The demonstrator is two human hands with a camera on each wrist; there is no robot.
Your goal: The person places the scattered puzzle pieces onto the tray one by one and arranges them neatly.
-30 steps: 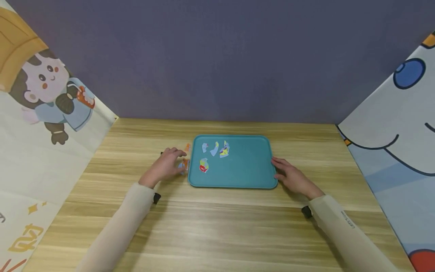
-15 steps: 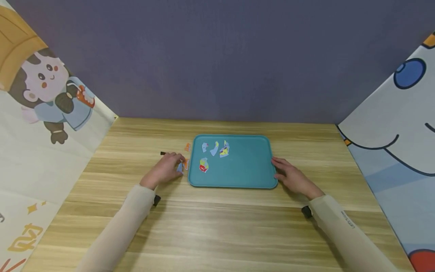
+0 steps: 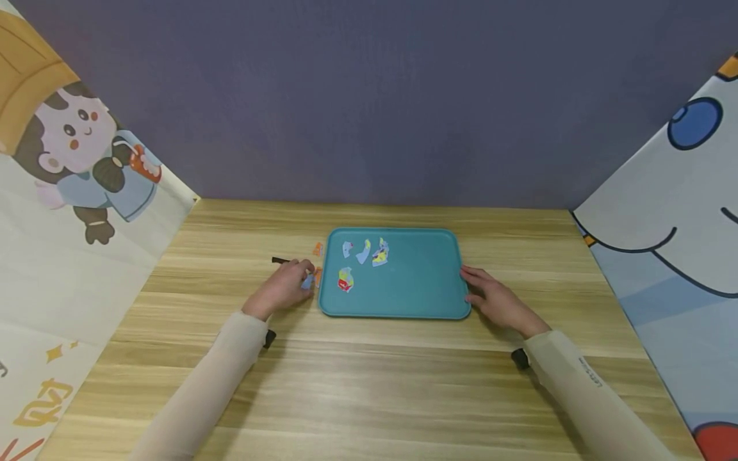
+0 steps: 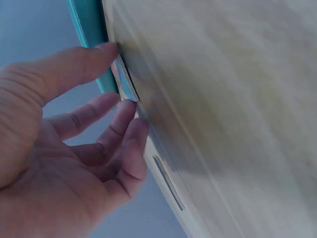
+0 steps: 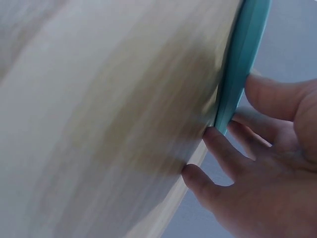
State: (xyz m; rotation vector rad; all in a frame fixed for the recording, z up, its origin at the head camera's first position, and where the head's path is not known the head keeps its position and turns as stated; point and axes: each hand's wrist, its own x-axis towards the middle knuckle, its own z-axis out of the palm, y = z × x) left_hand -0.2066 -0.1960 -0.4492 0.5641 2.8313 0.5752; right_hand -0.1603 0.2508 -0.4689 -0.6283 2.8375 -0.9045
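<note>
My left hand (image 3: pixel 280 288) is at the left side of a teal tray (image 3: pixel 415 282). Its thumb and a fingertip pinch a thin blue puzzle piece (image 4: pixel 127 83) on the table, one at each end. An orange puzzle piece (image 3: pixel 318 277) lies between that hand and the tray, partly hidden. Another orange piece (image 3: pixel 318 249) is farther back. On the tray's left part lie a red-and-yellow piece (image 3: pixel 345 280) and several pale blue ones, such as a curved piece (image 3: pixel 364 252). My right hand (image 3: pixel 498 301) touches the tray's right rim (image 5: pixel 237 64), fingers fairly straight.
The wood-grain table (image 3: pixel 369 390) runs up to a dark purple-grey back panel (image 3: pixel 369 102). A dark strip (image 3: pixel 280 260) lies on it behind the left hand. Printed cartoon panels stand at the left and right sides.
My left hand's thumb and fingers have drawn together at the blue piece, and the hand has shifted slightly right. More of the dark strip shows. The right hand and tray have stayed put.
</note>
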